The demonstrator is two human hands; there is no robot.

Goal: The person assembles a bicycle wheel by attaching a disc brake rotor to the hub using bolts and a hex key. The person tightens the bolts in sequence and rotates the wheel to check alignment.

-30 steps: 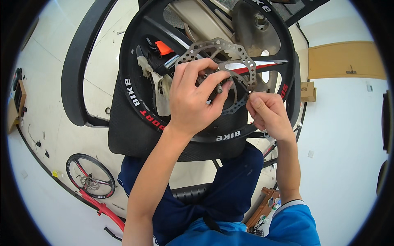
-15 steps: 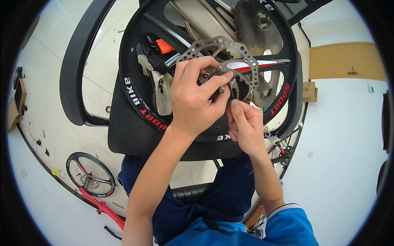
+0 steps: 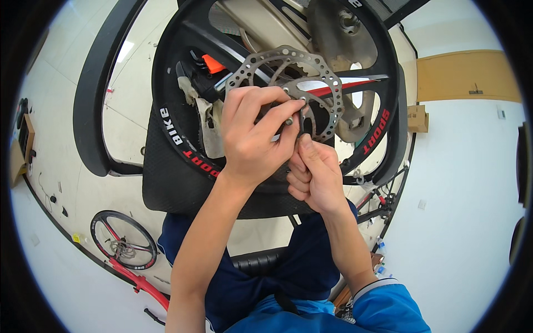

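A black bicycle wheel (image 3: pixel 183 145) with printed lettering lies flat before me, a drilled metal brake disc (image 3: pixel 331 75) at its hub. My right hand (image 3: pixel 317 173) pinches the lower end of a dark hex key (image 3: pixel 302 117) between thumb and curled fingers. At the key's upper end, by a bolt on the disc's inner part, my left hand (image 3: pixel 250 136) has its fingertips closed around it. The left hand covers much of the hub and the disc's near left part. The hub's axle end (image 3: pixel 289 120) shows between the left fingers.
Under the wheel is a black chair seat (image 3: pixel 166 194) with armrests (image 3: pixel 91 111). An orange-and-black tool (image 3: pixel 212 64) and a pale glove-like cloth (image 3: pixel 210 130) lie inside the rim. Another wheel (image 3: pixel 151 247) and a red bike frame (image 3: pixel 141 283) are at lower left. A cardboard box (image 3: pixel 417 119) stands at right.
The wheel and both hands sit slightly farther left in the view. The hex key stays between the hands at the disc's bolt, and my grip looks much the same.
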